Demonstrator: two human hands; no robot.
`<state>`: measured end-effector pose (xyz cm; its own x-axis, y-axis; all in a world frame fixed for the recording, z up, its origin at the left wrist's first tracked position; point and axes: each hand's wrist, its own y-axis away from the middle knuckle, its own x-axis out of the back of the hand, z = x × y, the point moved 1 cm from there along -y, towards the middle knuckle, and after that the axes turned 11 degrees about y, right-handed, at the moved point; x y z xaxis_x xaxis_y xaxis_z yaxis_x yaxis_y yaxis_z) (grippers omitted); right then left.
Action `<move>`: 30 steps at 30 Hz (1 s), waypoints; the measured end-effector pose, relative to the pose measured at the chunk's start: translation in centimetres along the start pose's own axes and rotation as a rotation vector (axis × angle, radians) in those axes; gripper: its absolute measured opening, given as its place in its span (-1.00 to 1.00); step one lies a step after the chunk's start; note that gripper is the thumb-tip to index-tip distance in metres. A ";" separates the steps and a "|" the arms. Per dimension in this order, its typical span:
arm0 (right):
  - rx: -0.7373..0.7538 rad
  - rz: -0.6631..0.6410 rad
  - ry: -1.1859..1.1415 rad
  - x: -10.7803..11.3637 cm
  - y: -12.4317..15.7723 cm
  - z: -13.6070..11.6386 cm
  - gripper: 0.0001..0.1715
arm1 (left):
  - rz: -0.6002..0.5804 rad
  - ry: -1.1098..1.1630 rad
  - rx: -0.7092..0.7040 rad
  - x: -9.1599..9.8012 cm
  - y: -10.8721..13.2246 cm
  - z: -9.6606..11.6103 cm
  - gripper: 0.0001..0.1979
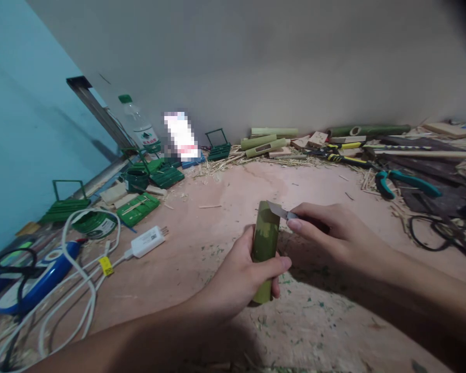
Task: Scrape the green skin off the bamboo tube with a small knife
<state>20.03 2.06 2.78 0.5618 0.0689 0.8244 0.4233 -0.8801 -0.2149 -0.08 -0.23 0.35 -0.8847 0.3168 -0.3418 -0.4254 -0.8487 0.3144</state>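
Note:
A green bamboo piece [265, 238] stands nearly upright at the middle of the view, with paler scraped patches on its upper face. My left hand [252, 269] is wrapped round its lower half, the thumb across the front. In my right hand [326, 225] is a knife [279, 210], gripped between thumb and fingers. Its blade points left and lies against or just in front of the bamboo's top right edge; whether it touches is hard to tell. Small green shavings lie on the wooden table [233, 191] below.
White cable and charger [147, 242], a blue-white bottle [42, 280] and green bamboo items [137, 208] lie left. Behind are a water bottle [137, 122], a bright blurred screen [181, 135] and bamboo tubes [266, 147]. Teal-handled pliers [411, 182] and black-handled scissors [431, 233] lie right.

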 end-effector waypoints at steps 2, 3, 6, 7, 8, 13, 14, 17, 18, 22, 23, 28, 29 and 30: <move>0.017 -0.049 -0.022 -0.1 0.1 -0.2 -0.54 | -0.003 -0.002 -0.004 0.0 0.0 -0.1 -0.59; 0.027 -0.082 -0.034 -0.2 0.2 -0.3 -0.55 | -0.004 0.002 -0.005 0.0 0.0 -0.2 -0.59; 0.064 -0.167 -0.044 -0.5 0.4 -0.4 -0.58 | -0.007 0.021 -0.002 0.1 0.0 -0.3 -0.58; 0.078 -0.184 -0.040 -0.6 0.4 -0.4 -0.58 | -0.005 0.028 -0.005 0.1 0.0 -0.4 -0.59; 0.093 -0.196 -0.037 -0.7 0.4 -0.4 -0.58 | -0.002 0.033 -0.008 0.1 0.0 -0.4 -0.60; 0.167 -0.232 -0.057 -0.8 0.5 -0.7 -0.63 | 0.005 0.041 -0.025 0.2 0.0 -0.5 -0.61; 0.173 -0.233 -0.059 -0.8 0.4 -0.7 -0.64 | 0.004 0.042 -0.027 0.1 -0.1 -0.4 -0.61; 0.181 -0.235 -0.056 -0.8 0.4 -0.8 -0.64 | 0.001 0.054 -0.036 0.1 -0.2 -0.3 -0.60; 0.182 -0.238 -0.054 -0.8 0.4 -0.8 -0.64 | -0.003 0.058 -0.037 0.1 -0.2 -0.3 -0.59; 0.177 -0.242 -0.041 -1.0 0.3 -0.6 -0.62 | -0.013 0.066 -0.046 0.2 -0.4 -0.5 -0.58; 0.174 -0.244 -0.038 -1.0 0.2 -0.6 -0.61 | -0.011 0.065 -0.050 0.2 -0.4 -0.6 -0.59; 0.171 -0.236 -0.025 -1.0 0.3 -0.7 -0.59 | -0.013 0.053 -0.052 0.4 -0.4 -0.8 -0.60; 0.172 -0.231 -0.022 -1.0 0.3 -0.7 -0.60 | -0.012 0.049 -0.051 0.4 -0.3 -0.8 -0.60; 0.171 -0.227 -0.018 -1.0 0.3 -0.7 -0.60 | -0.009 0.046 -0.049 0.4 -0.2 -0.8 -0.60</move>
<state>19.09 1.34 2.25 0.4505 0.2651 0.8525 0.6528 -0.7492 -0.1120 -0.18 -0.24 -0.57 -0.8707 0.3061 -0.3848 -0.4227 -0.8658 0.2677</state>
